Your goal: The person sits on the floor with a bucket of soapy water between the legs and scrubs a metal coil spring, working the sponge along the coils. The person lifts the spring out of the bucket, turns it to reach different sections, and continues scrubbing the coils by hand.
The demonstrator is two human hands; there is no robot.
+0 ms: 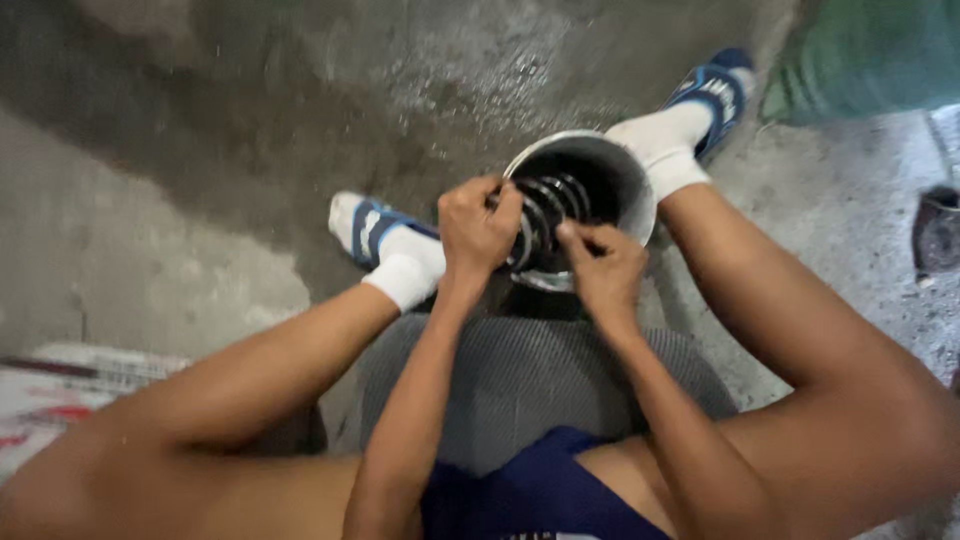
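A round metal container (630,180) with a dark inside stands on the wet concrete floor between my feet. A black coil spring (555,200) sits in it, its rings showing above the rim. My left hand (478,225) is closed over the left side of the coil. My right hand (600,265) pinches the coil's near end at the container's front rim. I sit on a grey ribbed seat (520,375) with my knees spread to both sides.
My feet wear white socks and blue slippers (365,225) (712,90). A green object (870,55) lies at the top right. A dark part (938,235) rests at the right edge. Printed sheets (60,385) lie at the left.
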